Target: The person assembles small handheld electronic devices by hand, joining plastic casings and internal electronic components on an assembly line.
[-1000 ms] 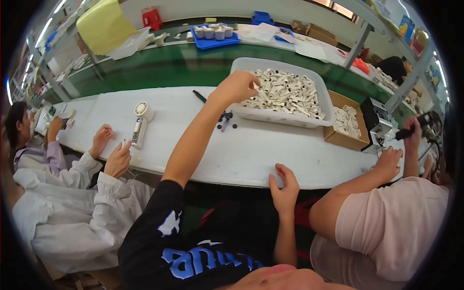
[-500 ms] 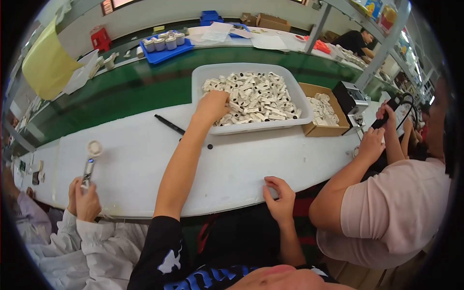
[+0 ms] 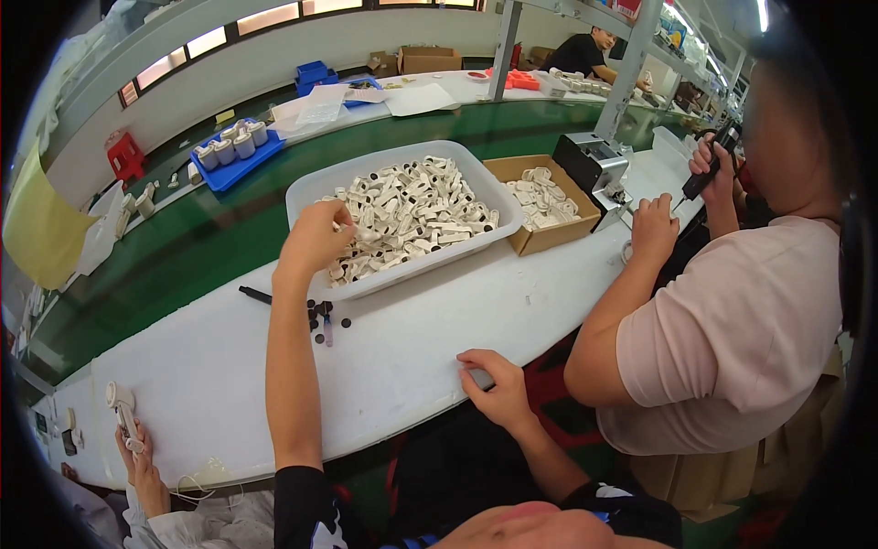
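Note:
My left hand (image 3: 315,240) is at the near left side of a translucent plastic bin (image 3: 400,278), which is heaped with small white plastic parts (image 3: 412,206), several with black ends. Its fingers are curled together over the parts; what lies between them, if anything, is hidden. On the white table edge rests my right hand (image 3: 498,389), fingers bent and thumb apart, with nothing in it. Just right of my left forearm lie several black round caps (image 3: 320,309) and a small tool with a clear purplish handle (image 3: 328,331). A black pen-like stick (image 3: 255,295) pokes out left of that forearm.
A cardboard box (image 3: 549,240) of white parts and a black-and-silver machine (image 3: 594,169) stand right of the bin. To the right, a person holds an electric screwdriver (image 3: 712,165). At left, another hand (image 3: 142,467) holds a white device (image 3: 121,403). A green belt (image 3: 183,261) runs behind.
The view has swung right. My left hand has drawn back toward the bin's near left edge, and the caps beside its forearm now show. The right hand keeps to the table edge.

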The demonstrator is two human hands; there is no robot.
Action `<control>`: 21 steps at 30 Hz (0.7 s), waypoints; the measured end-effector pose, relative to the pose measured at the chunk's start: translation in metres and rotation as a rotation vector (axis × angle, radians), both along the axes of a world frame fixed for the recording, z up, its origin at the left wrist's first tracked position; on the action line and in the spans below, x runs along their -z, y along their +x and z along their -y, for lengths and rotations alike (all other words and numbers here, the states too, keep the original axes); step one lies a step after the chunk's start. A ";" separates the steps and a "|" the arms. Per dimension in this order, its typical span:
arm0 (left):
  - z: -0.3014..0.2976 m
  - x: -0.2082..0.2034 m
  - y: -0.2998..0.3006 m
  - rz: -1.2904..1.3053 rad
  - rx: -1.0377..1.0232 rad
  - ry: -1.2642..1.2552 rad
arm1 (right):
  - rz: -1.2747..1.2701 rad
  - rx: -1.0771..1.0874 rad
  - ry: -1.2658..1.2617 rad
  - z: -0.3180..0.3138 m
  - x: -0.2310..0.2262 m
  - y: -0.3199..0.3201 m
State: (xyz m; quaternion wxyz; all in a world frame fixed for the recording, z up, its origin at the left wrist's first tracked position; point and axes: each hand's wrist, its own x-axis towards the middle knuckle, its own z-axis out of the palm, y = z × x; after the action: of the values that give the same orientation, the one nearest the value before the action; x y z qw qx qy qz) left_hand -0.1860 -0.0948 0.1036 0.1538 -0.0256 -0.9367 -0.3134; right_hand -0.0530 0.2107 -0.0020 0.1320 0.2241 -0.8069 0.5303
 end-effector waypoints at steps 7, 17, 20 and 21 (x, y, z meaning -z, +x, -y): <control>-0.006 -0.034 0.019 -0.109 0.023 0.102 | -0.034 -0.003 0.001 0.002 0.001 -0.001; -0.018 -0.047 0.032 -0.097 0.062 0.155 | -0.112 0.022 0.037 0.004 0.005 0.000; -0.018 -0.046 0.033 -0.084 0.062 0.151 | -0.131 0.022 0.046 0.004 0.005 0.001; -0.018 -0.046 0.033 -0.075 0.065 0.148 | -0.136 0.029 0.051 0.004 0.005 0.001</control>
State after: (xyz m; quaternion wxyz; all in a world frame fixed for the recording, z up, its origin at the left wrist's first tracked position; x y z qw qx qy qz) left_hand -0.1535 -0.0770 0.1495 0.1799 -0.0563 -0.9032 -0.3856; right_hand -0.0523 0.2063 -0.0071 0.1884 0.2510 -0.8125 0.4913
